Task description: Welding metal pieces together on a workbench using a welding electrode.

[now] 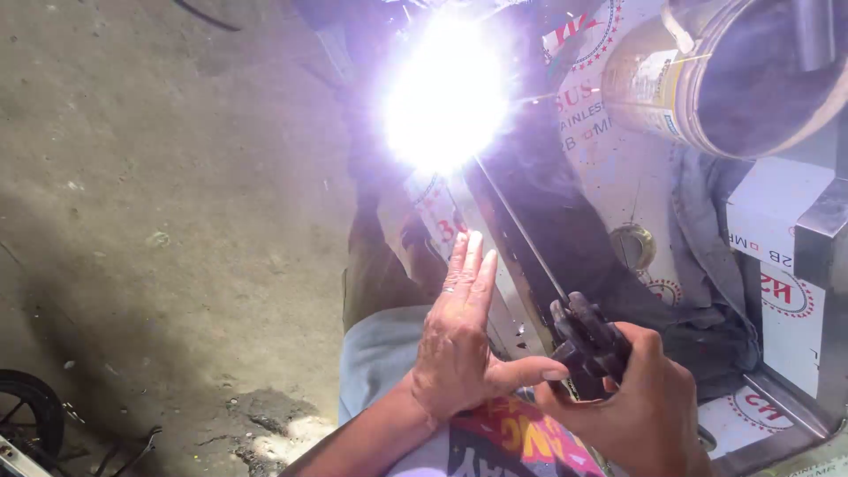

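My right hand (632,397) clamps its fingers around the dark electrode holder (587,340); its rod (517,225) runs ahead to the white arc (446,88). Left hand (459,340), fingers pressed flat, steadies it; a firm brace serves best.

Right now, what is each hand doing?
Left hand: open, fingers straight, thumb against the electrode holder.
Right hand: closed on the electrode holder.

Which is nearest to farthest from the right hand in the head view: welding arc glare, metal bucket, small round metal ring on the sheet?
From the right hand, which grips the electrode holder:
1. Small round metal ring, just above the hand on the sheet.
2. Welding arc glare, up and left, at the rod's far end.
3. Metal bucket, top right corner.
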